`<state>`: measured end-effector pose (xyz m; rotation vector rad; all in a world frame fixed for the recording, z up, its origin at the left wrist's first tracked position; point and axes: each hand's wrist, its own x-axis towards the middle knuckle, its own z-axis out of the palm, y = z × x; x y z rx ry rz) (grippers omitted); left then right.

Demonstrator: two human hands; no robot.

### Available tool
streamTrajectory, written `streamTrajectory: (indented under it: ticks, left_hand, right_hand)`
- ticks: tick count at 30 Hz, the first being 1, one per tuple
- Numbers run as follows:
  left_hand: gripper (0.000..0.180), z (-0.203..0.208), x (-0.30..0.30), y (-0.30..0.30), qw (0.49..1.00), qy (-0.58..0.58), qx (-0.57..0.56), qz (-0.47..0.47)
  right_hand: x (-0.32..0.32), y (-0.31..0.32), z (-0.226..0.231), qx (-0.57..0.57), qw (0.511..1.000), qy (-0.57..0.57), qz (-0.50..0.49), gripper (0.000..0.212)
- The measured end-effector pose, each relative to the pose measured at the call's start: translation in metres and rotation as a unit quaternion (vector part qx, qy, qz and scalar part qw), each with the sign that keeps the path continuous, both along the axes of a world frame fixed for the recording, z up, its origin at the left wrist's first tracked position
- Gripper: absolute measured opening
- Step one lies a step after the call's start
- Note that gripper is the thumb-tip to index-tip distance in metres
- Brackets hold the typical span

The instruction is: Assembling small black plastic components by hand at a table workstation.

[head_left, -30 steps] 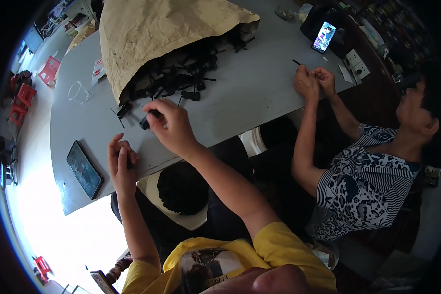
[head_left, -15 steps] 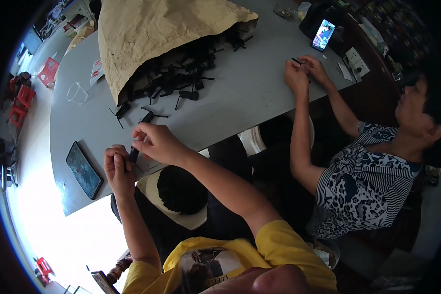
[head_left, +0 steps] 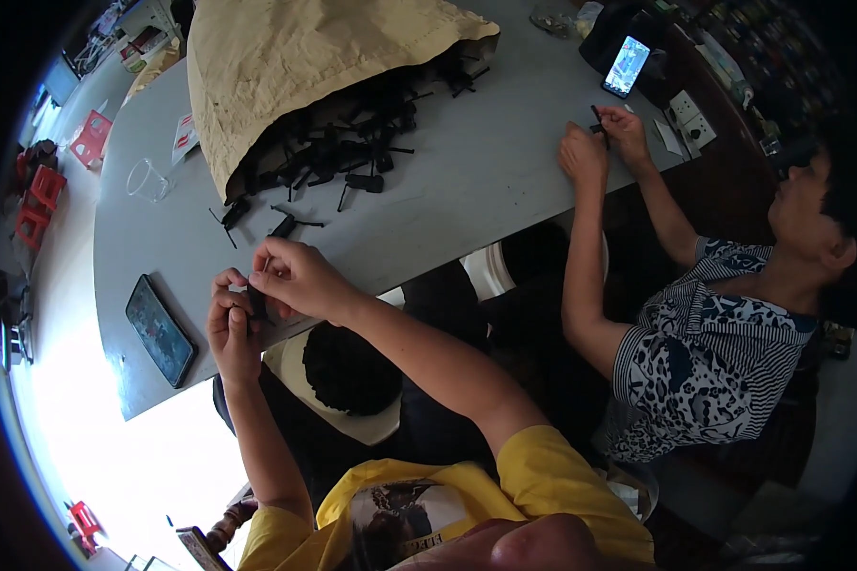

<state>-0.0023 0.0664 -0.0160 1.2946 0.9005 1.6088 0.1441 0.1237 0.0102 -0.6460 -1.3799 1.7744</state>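
Observation:
A small black plastic part [head_left: 258, 305] is held in front of me at the table's near edge. My left hand [head_left: 231, 328] is closed around it, with the thumb bent over. My right hand [head_left: 298, 278] pinches at the part's upper end, its fingertips touching or almost touching the left fingers. What exactly lies between those fingertips is too small to make out. Just beyond the right hand, a similar black part with thin rods [head_left: 288, 225] lies on the grey table [head_left: 448, 205]. Many more such black parts [head_left: 324, 157] spill from the mouth of a brown paper sack [head_left: 324, 57].
A dark smartphone [head_left: 161, 330] lies left of my hands, and a clear cup [head_left: 149, 181] sits farther back. At right a co-worker's hands [head_left: 600, 147] hold a small black piece near a lit, propped phone [head_left: 627, 67]. A power socket block [head_left: 692, 124] is beside them.
My left fingers have come up around the part, and my right fingertips have drawn closer to them. The co-worker's right hand has shifted, tilting their black piece upright.

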Motion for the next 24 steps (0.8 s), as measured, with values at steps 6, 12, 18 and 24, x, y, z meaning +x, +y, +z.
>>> streamTrajectory:
  ticks: [6,12,18,24]
  left_hand:
    - [0.026,0.005,0.005,0.0,0.999,-0.006,-0.035,-0.003]
    - [0.025,0.003,0.006,-0.002,0.993,0.045,-0.084,0.068]
    - [0.019,0.003,0.003,-0.002,0.991,-0.055,-0.106,0.058]
    - [0.022,0.0,-0.004,0.0,0.989,-0.129,-0.06,-0.027]
  right_hand:
    - [-0.004,0.0,0.005,0.235,0.966,0.006,-0.11,0.006]
    - [0.001,-0.003,0.006,0.359,0.921,-0.053,-0.139,0.007]
    - [-0.001,-0.008,0.009,0.332,0.931,-0.076,-0.126,0.011]
    - [-0.002,-0.012,0.014,0.285,0.948,-0.055,-0.131,0.011]
